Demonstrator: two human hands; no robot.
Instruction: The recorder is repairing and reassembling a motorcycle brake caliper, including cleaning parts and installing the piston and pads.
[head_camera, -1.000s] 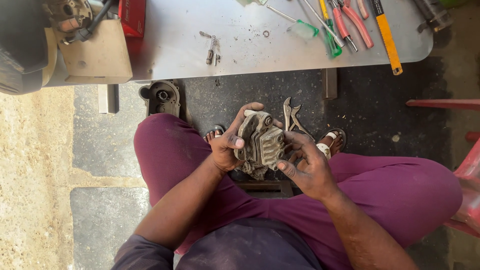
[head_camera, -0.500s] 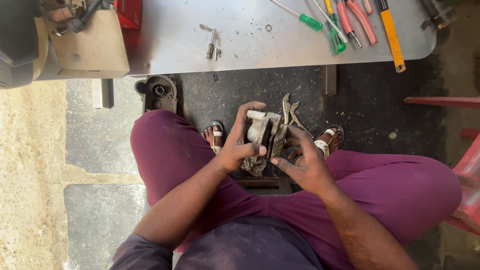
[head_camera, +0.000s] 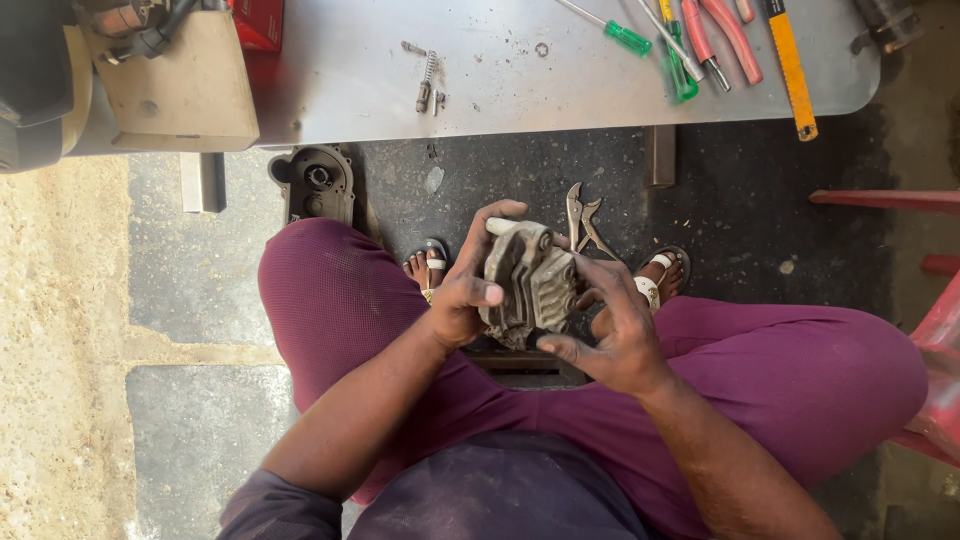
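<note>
Head view shows me both hands closed on a grimy ribbed metal casting (head_camera: 530, 285), held above the lap between the knees. My left hand (head_camera: 462, 295) wraps its left side, fingers curled over the top edge and thumb pressed on the face. My right hand (head_camera: 615, 335) cups it from the right and below, fingers partly bent against the ribs. Locking pliers (head_camera: 583, 220) lie on the floor just beyond, near the grey desk (head_camera: 500, 90) carrying screwdrivers (head_camera: 650, 40).
</note>
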